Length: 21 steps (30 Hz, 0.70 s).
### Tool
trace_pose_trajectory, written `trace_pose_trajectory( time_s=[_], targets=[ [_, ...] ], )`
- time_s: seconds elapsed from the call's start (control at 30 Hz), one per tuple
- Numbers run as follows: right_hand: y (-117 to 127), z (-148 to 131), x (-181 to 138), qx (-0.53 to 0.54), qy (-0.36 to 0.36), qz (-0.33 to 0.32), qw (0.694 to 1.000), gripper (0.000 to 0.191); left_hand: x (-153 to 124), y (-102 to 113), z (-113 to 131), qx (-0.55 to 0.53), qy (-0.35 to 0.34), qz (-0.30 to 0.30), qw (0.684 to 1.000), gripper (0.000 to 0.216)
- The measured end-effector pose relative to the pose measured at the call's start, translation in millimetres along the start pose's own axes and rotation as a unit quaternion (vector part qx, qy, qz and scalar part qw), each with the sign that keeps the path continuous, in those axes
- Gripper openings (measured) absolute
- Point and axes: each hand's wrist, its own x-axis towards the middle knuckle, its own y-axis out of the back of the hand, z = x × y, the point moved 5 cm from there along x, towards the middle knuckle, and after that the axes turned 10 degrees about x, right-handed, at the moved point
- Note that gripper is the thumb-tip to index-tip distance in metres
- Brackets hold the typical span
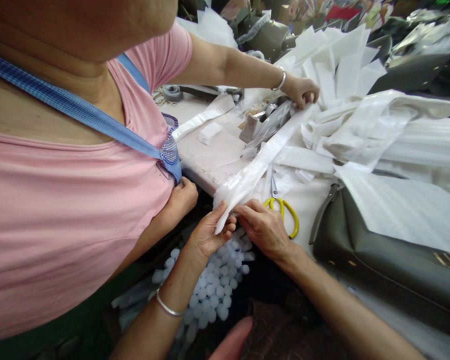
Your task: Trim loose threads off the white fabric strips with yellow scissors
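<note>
At the near edge of the surface (210,159), the lower end of a long white plastic strip (260,162) is held between both hands. The left hand (209,234) is curled around that end, fingers clenched on it, thumb pressed on top. The right hand (266,231) is met with it from the other side, fingertips pinched on the same end. A silver bangle (168,307) is worn on the left wrist.

The strip is stretched up and away across the surface, lying flat, as far as a co-worker's hand (302,91), which is laid on its far end beside a pile of white sheets (345,70). The co-worker, in a pink shirt (60,215), is stood close on the left; a second hand (182,197) is held closed against the shirt at the blue apron strap.

Yellow-handled scissors (284,206) are seen just beside the right hand, partly covered by white plastic. A grey-green handbag (375,255) is lain to the right, half under a white sheet. Below the hands, off the surface, a heap of small white foam pieces (217,287) is noted.
</note>
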Motion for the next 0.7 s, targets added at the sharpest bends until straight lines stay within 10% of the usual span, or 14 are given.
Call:
trace_pose_trajectory(
  time_s=[0.7],
  targets=[
    [15,-5,-14,0.071,0.079,0.020,0.994,0.024,-6,3,-3,0.065,-0.086,0.090,0.990,0.016]
  ],
)
